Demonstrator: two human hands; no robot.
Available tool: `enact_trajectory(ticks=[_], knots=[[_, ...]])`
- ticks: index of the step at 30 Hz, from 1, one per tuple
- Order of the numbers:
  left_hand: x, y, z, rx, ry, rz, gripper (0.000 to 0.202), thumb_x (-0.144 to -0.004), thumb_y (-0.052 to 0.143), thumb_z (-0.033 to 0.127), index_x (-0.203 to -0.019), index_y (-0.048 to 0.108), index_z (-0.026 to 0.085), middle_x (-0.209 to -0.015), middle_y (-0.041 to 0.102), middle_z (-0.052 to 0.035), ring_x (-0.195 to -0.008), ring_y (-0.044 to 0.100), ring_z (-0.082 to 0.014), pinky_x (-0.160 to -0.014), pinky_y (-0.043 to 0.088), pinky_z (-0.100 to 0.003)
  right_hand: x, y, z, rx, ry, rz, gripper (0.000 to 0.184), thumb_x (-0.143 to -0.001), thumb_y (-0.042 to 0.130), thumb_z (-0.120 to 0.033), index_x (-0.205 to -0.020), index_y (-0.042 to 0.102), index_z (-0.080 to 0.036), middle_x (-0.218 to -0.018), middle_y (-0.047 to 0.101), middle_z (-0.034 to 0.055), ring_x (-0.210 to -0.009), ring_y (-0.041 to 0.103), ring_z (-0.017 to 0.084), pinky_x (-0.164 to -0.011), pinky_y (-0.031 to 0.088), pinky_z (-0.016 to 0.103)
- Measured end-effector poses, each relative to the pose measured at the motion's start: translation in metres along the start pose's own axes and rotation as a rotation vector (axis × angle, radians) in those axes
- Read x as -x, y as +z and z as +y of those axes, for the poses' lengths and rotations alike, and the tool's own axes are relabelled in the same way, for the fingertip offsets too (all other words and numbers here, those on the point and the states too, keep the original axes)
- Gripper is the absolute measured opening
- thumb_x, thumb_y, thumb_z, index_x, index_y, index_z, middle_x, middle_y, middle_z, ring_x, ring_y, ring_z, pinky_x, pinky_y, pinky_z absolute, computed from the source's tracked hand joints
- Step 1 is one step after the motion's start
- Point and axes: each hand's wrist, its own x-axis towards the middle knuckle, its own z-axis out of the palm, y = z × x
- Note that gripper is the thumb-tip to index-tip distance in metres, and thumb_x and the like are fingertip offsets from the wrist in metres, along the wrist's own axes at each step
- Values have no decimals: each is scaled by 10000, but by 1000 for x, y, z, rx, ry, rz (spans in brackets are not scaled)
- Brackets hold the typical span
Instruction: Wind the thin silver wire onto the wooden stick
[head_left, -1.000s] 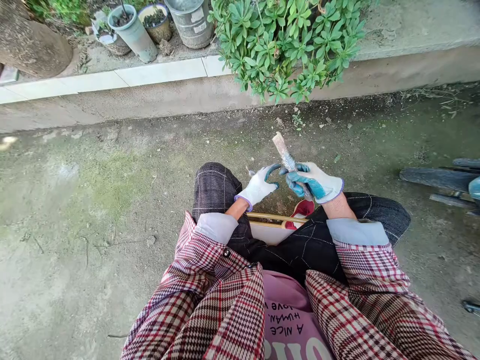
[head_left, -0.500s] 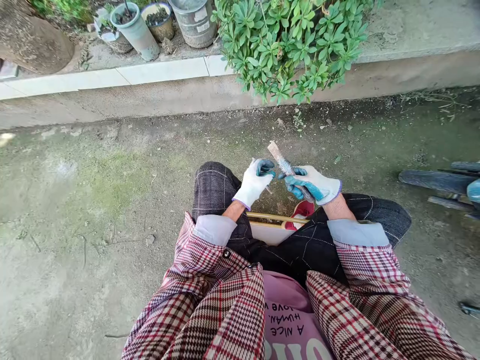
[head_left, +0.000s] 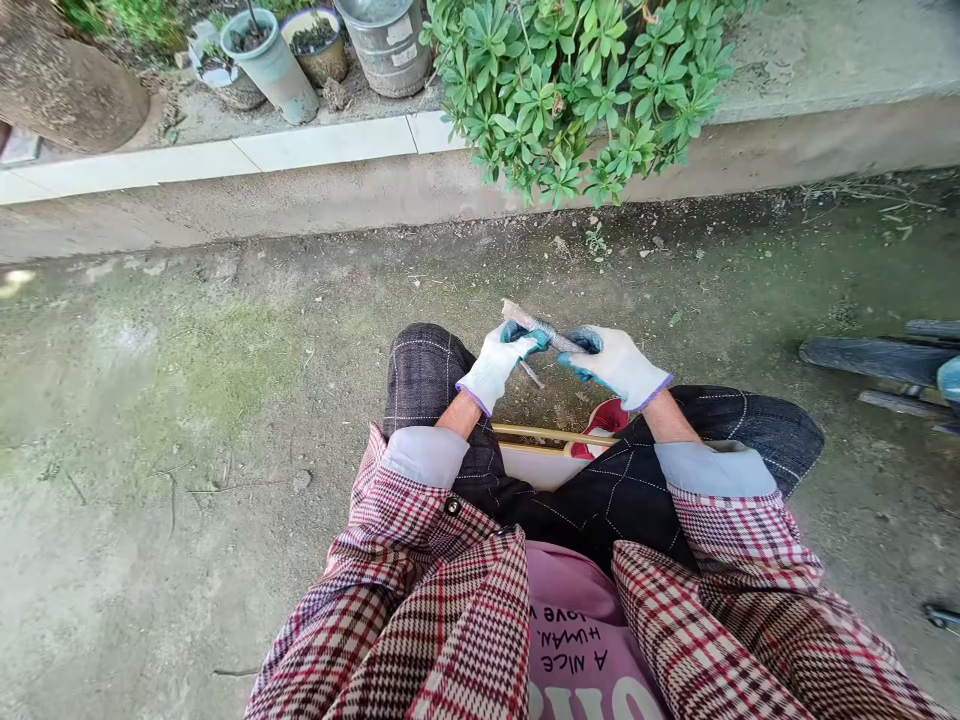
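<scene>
Both my hands wear white gloves with blue-green palms. My right hand (head_left: 619, 362) is closed round the lower end of a short pale stick (head_left: 534, 322) with a greyish middle part. The stick lies tilted, its cut tip pointing up and left. My left hand (head_left: 501, 362) is closed on the stick near its upper end, and a thin metal piece (head_left: 531, 374) juts out below its fingers; I cannot make out what that piece is. The hands are held over my knees, above a red shoe (head_left: 606, 418).
A white seat with yellow rods (head_left: 551, 438) shows between my legs. A leafy green plant (head_left: 577, 85) hangs over a concrete kerb (head_left: 300, 190) ahead, with several pots (head_left: 270, 60) behind it. Dark objects (head_left: 877, 360) lie at the right on the dirt ground.
The stick has tipped from nearly upright down toward the left. My left hand has moved in from apart and closed on its upper end. Both hands have shifted slightly left.
</scene>
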Motion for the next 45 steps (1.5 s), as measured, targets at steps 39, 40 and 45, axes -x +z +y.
enact_trajectory(ticks=[39,40,45], knots=[[17,-25,12,-254,-182,-575,161,-738,730,252,-752,721,93,-695,675,-38,-621,570,-121,-637,452,-247,24,-34,5,-316,44,-669,450,-800,708,-579,-877,681,-136,-633,644,19,-410,485,90,-365,385,221],[18,-27,12,-284,-189,-577,145,-713,738,237,-745,724,96,-718,687,-40,-652,584,-130,-647,453,-245,24,-32,6,-233,33,-734,427,-800,705,-561,-867,688,-139,-652,657,24,-437,509,97,-395,412,223],[23,-29,7,-546,-212,-490,159,-709,678,241,-773,742,110,-635,628,5,-549,494,-93,-519,366,-221,18,-14,13,329,31,-589,246,-795,712,-426,-701,705,-199,-609,659,20,-566,578,150,-514,444,244]])
